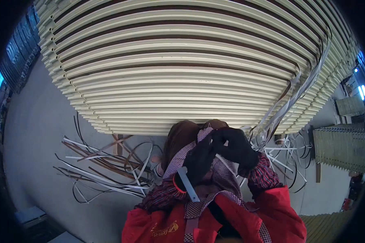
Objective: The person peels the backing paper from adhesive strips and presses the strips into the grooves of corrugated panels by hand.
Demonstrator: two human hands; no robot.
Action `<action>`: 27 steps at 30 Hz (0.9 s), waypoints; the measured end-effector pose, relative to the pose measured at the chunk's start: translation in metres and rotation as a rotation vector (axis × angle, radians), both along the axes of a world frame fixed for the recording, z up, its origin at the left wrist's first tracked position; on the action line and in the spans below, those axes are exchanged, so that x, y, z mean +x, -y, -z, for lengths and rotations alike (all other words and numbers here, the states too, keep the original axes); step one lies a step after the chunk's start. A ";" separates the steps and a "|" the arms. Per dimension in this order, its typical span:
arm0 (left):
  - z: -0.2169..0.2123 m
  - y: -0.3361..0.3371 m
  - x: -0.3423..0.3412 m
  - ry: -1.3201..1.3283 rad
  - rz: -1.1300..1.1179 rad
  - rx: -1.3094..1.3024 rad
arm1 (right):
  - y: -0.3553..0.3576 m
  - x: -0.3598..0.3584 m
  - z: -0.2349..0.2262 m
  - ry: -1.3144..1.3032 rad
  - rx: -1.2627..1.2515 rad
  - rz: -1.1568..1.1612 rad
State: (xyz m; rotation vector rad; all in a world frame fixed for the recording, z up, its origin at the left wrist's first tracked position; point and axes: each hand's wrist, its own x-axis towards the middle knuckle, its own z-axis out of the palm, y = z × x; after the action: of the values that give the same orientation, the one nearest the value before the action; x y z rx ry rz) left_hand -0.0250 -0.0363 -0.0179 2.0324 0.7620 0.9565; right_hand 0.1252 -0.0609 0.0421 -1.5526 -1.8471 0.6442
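Note:
Both my hands wear dark gloves and meet in front of my lap, just below the near edge of the stacked tubes. My left hand (pixel 199 161) is closed, its fingertips close against the other hand; what they hold is hidden. A flat grey metal strip (pixel 187 184) lies along the heel of this hand, beside a red-orange band (pixel 177 185) at the wrist. My right hand (pixel 236 149) is curled, with thumb and finger pinched together. A pale strap (pixel 227 163) runs down from under its fingers, over my checked apron (pixel 222 174).
A wide stack of cream metal tubes (pixel 186 87) fills the space ahead. White straps (pixel 300 95) trail over its right side. Loose brown and white straps (pixel 105 162) litter the floor at left, with more straps (pixel 286 156) at right. Another tube stack (pixel 340 146) stands far right.

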 end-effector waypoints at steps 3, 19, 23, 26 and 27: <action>-0.011 -0.005 0.000 0.121 0.134 -0.490 | 0.003 0.017 0.017 -0.240 -0.103 0.070; 0.012 -0.116 -0.092 1.105 -0.338 -0.768 | -0.005 0.135 0.051 0.059 0.286 0.666; -0.001 -0.135 -0.116 0.979 -0.376 -0.699 | -0.117 -0.046 0.015 -0.207 -0.035 -0.221; 0.015 -0.171 -0.149 1.049 -0.392 -0.528 | -0.177 -0.127 0.006 0.043 0.036 -0.329; 0.020 -0.187 -0.158 1.059 -0.398 -0.505 | -0.201 -0.140 0.015 0.122 0.240 -0.351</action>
State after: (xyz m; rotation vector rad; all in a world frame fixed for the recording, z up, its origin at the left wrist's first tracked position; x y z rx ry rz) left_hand -0.1828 0.1509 -0.0383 0.7433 0.6870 1.6372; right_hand -0.0145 0.1398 0.0269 -1.1460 -2.2238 0.4652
